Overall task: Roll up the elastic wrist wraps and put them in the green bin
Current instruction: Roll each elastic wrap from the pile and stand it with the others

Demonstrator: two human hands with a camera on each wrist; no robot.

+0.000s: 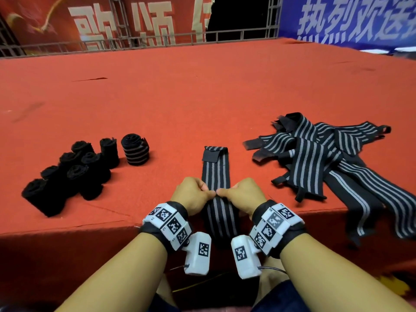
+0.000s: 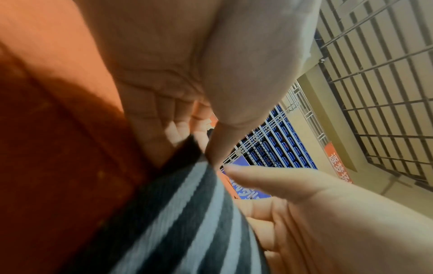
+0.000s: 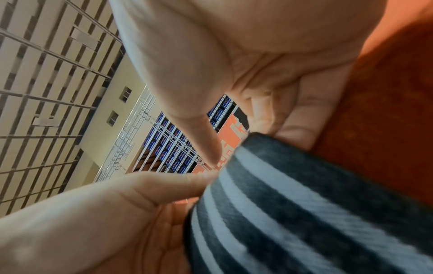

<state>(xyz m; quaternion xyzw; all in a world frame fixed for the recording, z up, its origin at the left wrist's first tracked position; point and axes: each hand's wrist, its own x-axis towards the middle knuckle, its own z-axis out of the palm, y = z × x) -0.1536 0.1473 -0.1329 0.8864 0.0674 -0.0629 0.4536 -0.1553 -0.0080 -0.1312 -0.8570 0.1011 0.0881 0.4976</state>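
The left hand [image 1: 193, 195] and the right hand [image 1: 244, 194] are both pinching the striped wrist wrap [image 1: 215, 167] with curled fingers, thumbs meeting over its middle. The wrap is lying flat on the red surface [image 1: 180, 97], its near end hanging over the edge. Rolled wraps [image 1: 74, 170] are standing at the left; loose wraps [image 1: 319, 154] are piled at the right.

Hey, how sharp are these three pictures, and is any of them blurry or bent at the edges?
Head view: sharp centre, the red table edge bowed by the wide lens. Left wrist view: the striped wrap smeared, left hand soft. Right wrist view: right hand soft, stripes blurred.
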